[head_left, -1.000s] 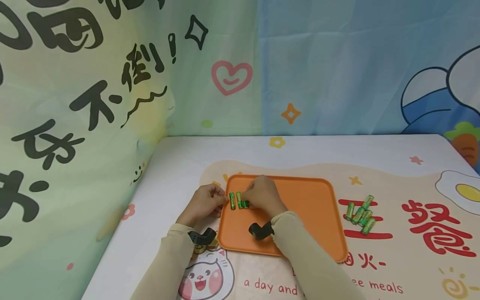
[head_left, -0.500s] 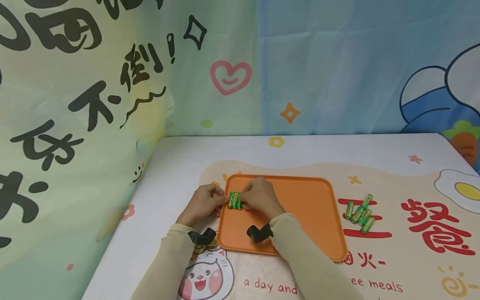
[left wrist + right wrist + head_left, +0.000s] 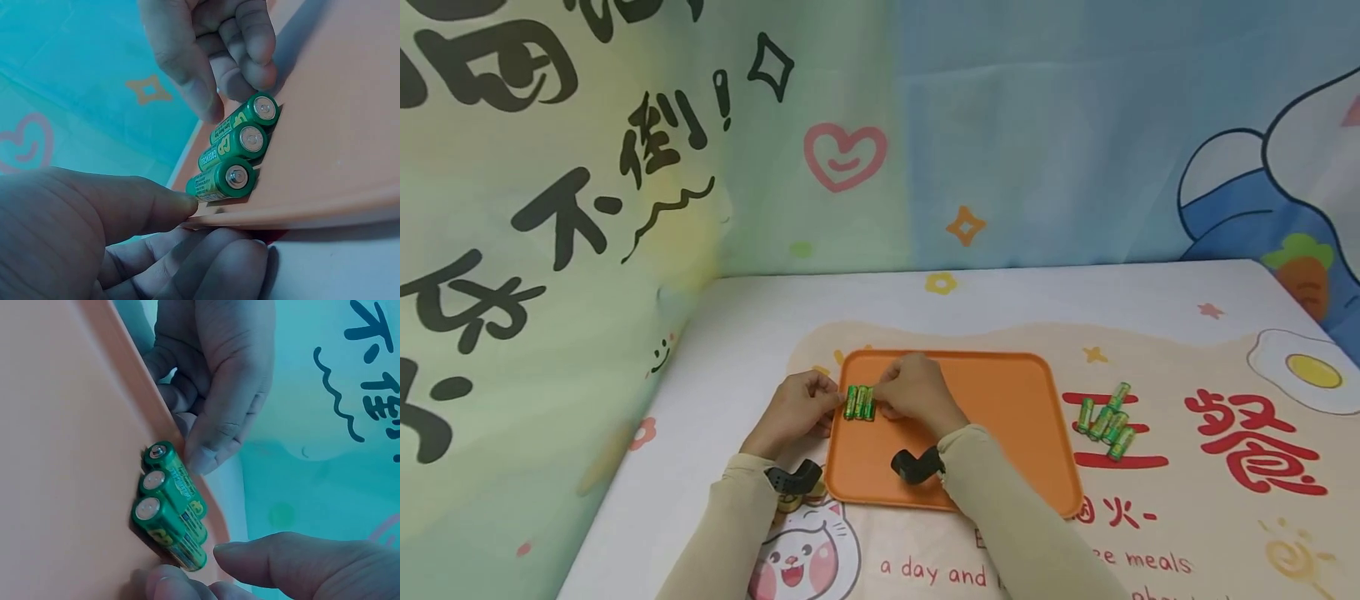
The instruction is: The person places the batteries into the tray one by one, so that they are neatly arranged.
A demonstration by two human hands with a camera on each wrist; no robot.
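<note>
Going left to right, landmark is the orange rounded-rectangle tray (image 3: 985, 417), probably plastic. Left hand (image 3: 797, 408): at its left rim, thumb on the inner side against the row's edge, fingers curled outside and under. Reads as a light grip on the rim, thumb likely acting as a side stop. Just inside that rim: three green-and-gold cylindrical batteries (image 3: 860, 402), lying flat side by side, touching or nearly so. Long axes parallel, roughly along the tray's left rim, near to far. Left battery (image 3: 215, 182) has a nubbed end facing the tray's near edge; middle battery (image 3: 230, 147) and right battery (image 3: 240, 119) show flat ends that way, so polarity looks mixed. Right hand (image 3: 917, 392): over the tray, just right of the row, thumb and fingers apart, loosely bent, no pinch visible; probably squaring that side, contact unclear. Right of the tray, on the pale printed worktop (image 3: 760, 317): five loose green cylindrical batteries (image 3: 1101, 423), bunched, most axes slanting far-right, probably parked within reach.
</note>
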